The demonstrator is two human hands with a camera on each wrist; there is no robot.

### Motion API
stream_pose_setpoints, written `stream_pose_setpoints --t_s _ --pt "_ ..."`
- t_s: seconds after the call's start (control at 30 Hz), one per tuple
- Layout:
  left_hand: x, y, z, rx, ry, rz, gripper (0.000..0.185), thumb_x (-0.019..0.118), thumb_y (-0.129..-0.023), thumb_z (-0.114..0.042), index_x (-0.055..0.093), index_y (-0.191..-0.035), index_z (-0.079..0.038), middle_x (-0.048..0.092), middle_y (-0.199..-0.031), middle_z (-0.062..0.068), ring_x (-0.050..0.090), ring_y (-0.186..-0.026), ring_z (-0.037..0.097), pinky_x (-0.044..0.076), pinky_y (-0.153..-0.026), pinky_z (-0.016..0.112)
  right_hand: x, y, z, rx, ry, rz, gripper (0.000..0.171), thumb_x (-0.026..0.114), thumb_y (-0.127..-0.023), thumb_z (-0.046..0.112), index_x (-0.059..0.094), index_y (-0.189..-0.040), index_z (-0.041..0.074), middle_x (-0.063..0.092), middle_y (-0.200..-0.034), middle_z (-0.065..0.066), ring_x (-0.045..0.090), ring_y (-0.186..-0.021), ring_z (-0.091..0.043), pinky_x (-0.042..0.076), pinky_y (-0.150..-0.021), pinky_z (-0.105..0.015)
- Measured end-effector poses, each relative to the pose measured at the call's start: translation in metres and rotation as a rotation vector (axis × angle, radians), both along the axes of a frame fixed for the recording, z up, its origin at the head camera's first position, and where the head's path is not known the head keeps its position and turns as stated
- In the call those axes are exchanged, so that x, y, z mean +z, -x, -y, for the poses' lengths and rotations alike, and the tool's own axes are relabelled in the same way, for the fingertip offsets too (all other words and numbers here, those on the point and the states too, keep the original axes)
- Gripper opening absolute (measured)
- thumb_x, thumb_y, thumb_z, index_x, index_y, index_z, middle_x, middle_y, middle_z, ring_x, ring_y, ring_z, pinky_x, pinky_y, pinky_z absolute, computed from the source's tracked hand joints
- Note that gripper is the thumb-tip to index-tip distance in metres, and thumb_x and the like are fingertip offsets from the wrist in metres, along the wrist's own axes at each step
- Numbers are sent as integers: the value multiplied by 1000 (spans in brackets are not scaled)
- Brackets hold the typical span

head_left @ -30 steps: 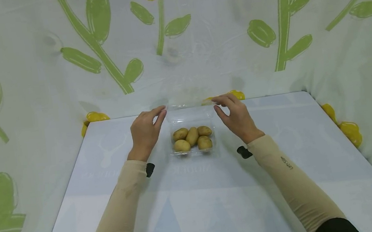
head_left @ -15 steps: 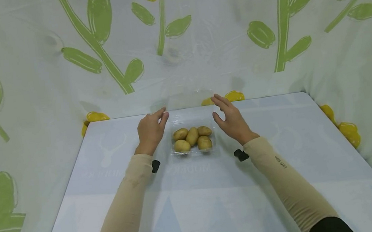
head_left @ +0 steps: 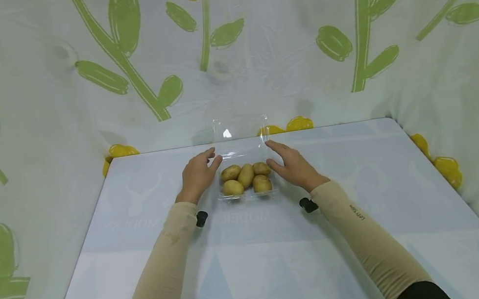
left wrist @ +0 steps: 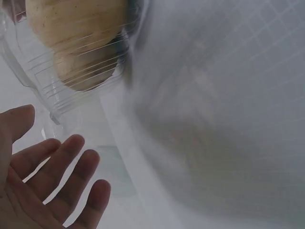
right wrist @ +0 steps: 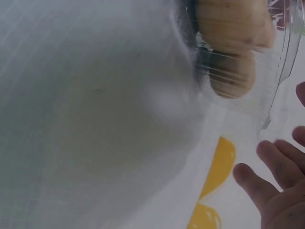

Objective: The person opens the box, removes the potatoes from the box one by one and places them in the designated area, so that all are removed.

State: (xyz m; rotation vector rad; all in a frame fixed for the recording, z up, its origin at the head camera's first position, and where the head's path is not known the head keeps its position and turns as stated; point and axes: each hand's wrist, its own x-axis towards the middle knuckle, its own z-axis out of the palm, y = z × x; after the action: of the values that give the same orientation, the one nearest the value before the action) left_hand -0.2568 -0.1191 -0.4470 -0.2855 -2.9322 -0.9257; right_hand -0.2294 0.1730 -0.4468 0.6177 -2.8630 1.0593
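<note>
A clear plastic clamshell box (head_left: 249, 194) stands on the table (head_left: 278, 253) with several small potatoes (head_left: 245, 174) inside, and its lid (head_left: 241, 132) stands upright at the back. My left hand (head_left: 198, 174) lies beside the box's left wall with fingers straight, and my right hand (head_left: 292, 164) lies beside its right wall the same way. Neither hand grips anything. Ribbed plastic over a potato (left wrist: 78, 38) fills the top left of the left wrist view, above my open left hand (left wrist: 45, 181). In the right wrist view potatoes (right wrist: 233, 43) sit behind the box wall, my right fingers (right wrist: 271, 186) spread below.
A white cloth printed with green stems and yellow flowers (head_left: 298, 124) hangs behind and around the table. The table's far edge (head_left: 343, 124) runs just behind the box. Pale tabletop extends left, right and toward me.
Both hands have come down from the raised lid to the sides of the box. The lid now stands upright on its own.
</note>
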Motion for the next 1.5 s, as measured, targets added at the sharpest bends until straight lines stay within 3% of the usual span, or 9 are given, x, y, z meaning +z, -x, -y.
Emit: stream_pose_setpoints --t_s 0.13,0.33,0.63,0.87,1.5 --pt "-2 -2 1 -13 22 40 56 53 -105 -43 51 -150 -10 66 -135 6 60 -124 32 49 -100 50 -6 -1 -3 24 -25 43 56 54 -107 29 39 -156 5 34 -163 -10 30 -149 -31 27 -121 -49" --pt "-4 -3 0 -22 29 45 57 51 -105 -43 48 -152 -11 66 -135 5 58 -127 32 47 -103 50 -13 -1 -6 49 -43 24 55 55 -107 27 41 -154 3 29 -165 -8 28 -151 -29 26 -121 -47" --pt "0 -6 6 -35 4 -13 51 55 -104 -40 55 -146 -11 67 -132 7 62 -120 32 51 -97 51 -14 -1 -11 45 -38 33 55 55 -107 26 40 -155 4 29 -165 -8 27 -151 -29 26 -121 -49" --pt "4 -11 15 -45 67 -38 50 53 -105 -42 56 -145 -13 65 -135 7 60 -123 32 50 -97 51 -15 -6 -21 8 -35 25 55 56 -106 27 40 -155 7 34 -162 -10 31 -149 -30 27 -121 -50" --pt "15 -57 25 -104 195 -258 50 58 -102 -44 62 -138 -10 64 -134 15 63 -115 39 53 -88 55 -11 -31 -35 -86 19 -32 51 56 -106 27 44 -153 12 44 -157 -7 40 -144 -27 34 -117 -48"
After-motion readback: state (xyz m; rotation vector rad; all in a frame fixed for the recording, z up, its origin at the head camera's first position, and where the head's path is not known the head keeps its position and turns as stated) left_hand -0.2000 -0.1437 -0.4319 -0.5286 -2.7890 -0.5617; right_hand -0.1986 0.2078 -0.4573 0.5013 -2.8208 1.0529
